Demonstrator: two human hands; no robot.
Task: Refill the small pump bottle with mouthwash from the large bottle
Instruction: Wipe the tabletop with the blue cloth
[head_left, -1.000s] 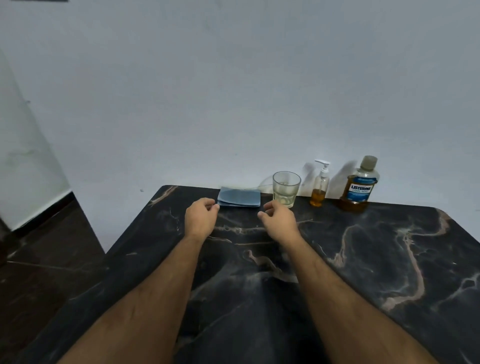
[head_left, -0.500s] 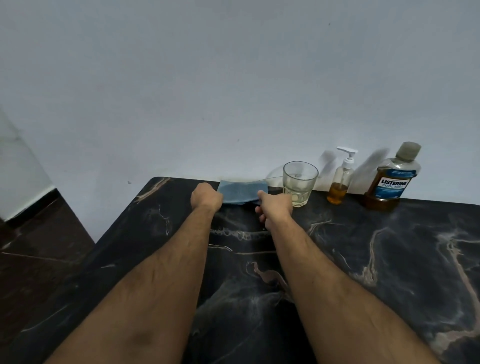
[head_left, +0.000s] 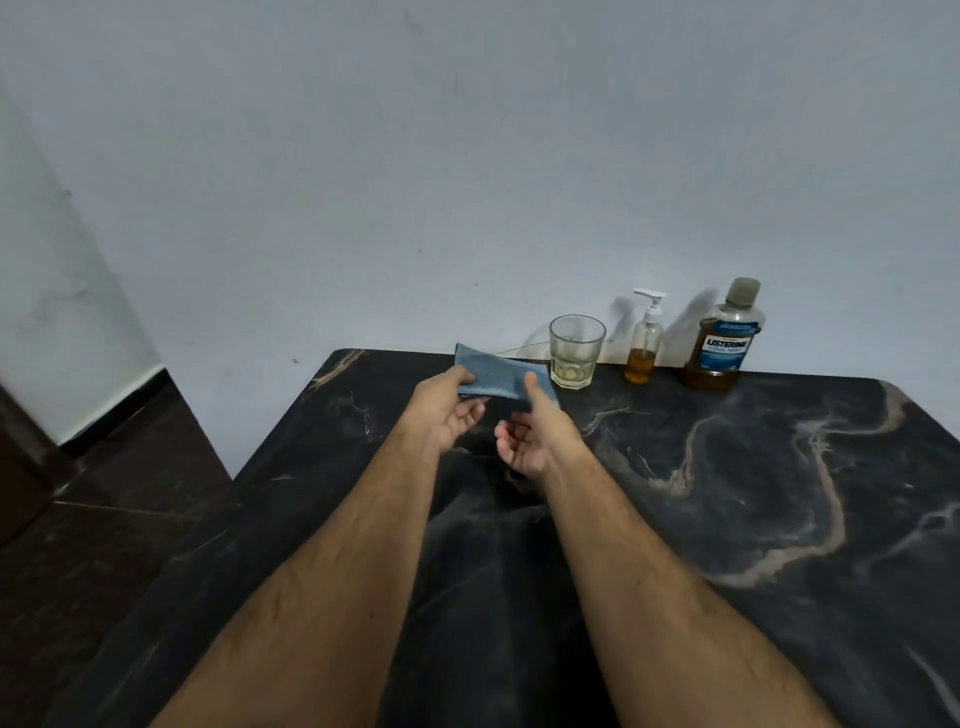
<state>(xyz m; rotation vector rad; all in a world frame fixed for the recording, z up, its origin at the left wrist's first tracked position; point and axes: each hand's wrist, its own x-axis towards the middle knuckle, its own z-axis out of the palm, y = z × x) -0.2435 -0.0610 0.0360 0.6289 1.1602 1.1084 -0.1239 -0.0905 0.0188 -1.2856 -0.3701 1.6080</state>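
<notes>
The left hand (head_left: 445, 410) and right hand (head_left: 530, 431) pinch the folded blue cloth (head_left: 493, 376), which has come up off the table (head_left: 779, 519) since half a second ago. That looks like preparation; pump bottle (head_left: 644, 343) and mouthwash bottle (head_left: 724, 338) stand untouched by the wall, beyond a glass (head_left: 575, 351). The fingers under the cloth are hidden.

Home, marble table (head_left: 779, 519), plain wall (head_left: 467, 156)

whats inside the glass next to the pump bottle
The glass holds a shallow layer of pale yellowish liquid at the bottom; the rest looks empty. Nothing covers its open top. The base, resting on the table, distorts the view, so small residue cannot be ruled out.
</notes>
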